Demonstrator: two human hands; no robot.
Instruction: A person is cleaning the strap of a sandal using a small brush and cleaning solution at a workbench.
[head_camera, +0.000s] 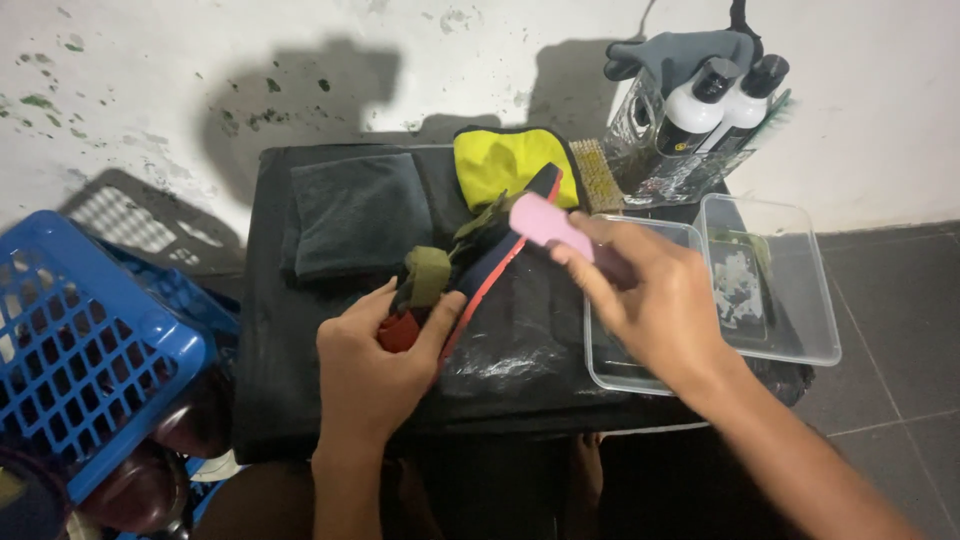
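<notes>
Beyond the fingers, two white bottles (722, 105) with black caps stand in a clear holder at the tabletop's (300, 400) far right corner, under a grey glove (680, 52). The left hand (375, 365) grips the heel of a sandal (480, 262), fingers clamped around it. The right hand (660, 300) reaches in from the right, fingers closed on a pink block (545, 222) pressed to the sandal's upper end. A clear plastic tub (790, 300) lies just right of it; a blue crate (90, 350) sits far left.

free: folded dark cloth (357, 212) | blocked: bottles (720, 100), blue crate (90, 350)
</notes>
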